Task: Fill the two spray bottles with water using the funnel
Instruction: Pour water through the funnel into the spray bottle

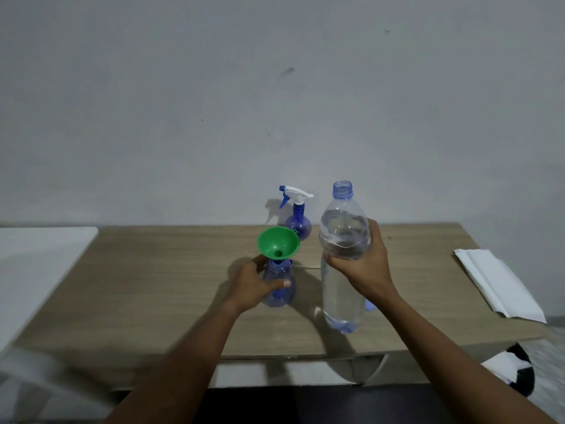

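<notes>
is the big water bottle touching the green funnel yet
Apart. In the head view the water bottle, upright in the right hand, shows bare table between it and the funnel.

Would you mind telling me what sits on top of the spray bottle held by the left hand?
A green funnel sits in the spray bottle neck; its spout is hidden inside.

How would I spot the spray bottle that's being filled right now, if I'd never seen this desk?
Start at the wooden table against the wall; two small blue spray bottles stand near its middle. Take the nearer spray bottle, which the left hand steadies. Unlike the far spray bottle, still capped with its white trigger head, this one has a green funnel in its open neck.
</notes>
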Demonstrator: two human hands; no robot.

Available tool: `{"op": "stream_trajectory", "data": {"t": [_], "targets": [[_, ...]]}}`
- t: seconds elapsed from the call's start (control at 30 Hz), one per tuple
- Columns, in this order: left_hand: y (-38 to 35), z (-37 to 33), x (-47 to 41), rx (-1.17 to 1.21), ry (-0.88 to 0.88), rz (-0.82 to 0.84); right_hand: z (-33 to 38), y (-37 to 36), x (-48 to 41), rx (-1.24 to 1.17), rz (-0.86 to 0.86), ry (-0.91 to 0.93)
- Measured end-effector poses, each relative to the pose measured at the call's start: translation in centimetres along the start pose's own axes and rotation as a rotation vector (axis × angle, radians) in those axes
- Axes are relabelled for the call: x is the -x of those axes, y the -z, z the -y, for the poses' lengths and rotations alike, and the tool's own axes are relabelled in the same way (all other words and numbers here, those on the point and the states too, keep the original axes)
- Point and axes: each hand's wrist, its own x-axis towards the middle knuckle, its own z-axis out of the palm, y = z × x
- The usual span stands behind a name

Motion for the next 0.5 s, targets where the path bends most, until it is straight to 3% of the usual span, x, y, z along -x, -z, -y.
{"op": "stream_trajectory", "data": {"t": [0.5], "targets": [[-0.9, -0.4, 0.3, 0.063, 0.018, -0.06, 1.5, 4.2, -1.0, 0.433, 0.47, -0.038]]}}
